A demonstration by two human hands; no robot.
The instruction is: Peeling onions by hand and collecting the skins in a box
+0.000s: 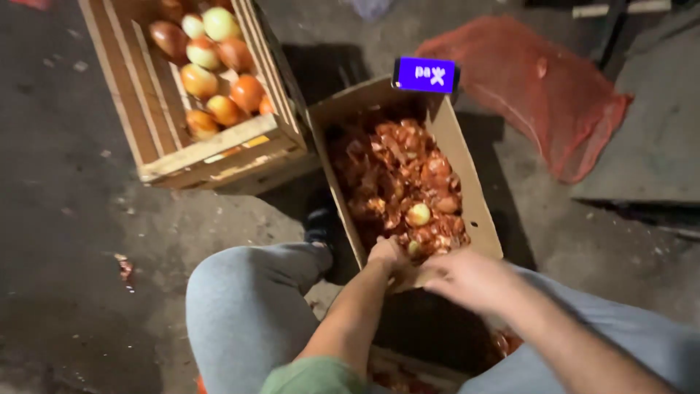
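Observation:
A cardboard box [472, 191] stands on the floor between my knees, filled with reddish-brown onion skins [397, 175]. A peeled pale onion [418, 214] lies on the skins. My left hand [386, 255] is at the box's near edge, fingers curled, with a small pale onion piece [413, 248] right beside it; whether it grips that piece is unclear. My right hand [467, 279] hovers blurred over the near right corner, and what it holds is hidden.
A wooden crate [211, 157] with several unpeeled onions [211, 73] stands at the upper left. A red mesh sack [539, 80] lies flat at the upper right beside a grey slab [656, 146]. My grey-trousered knees [248, 306] flank the box. A blue tag [426, 74] sits on the box's far rim.

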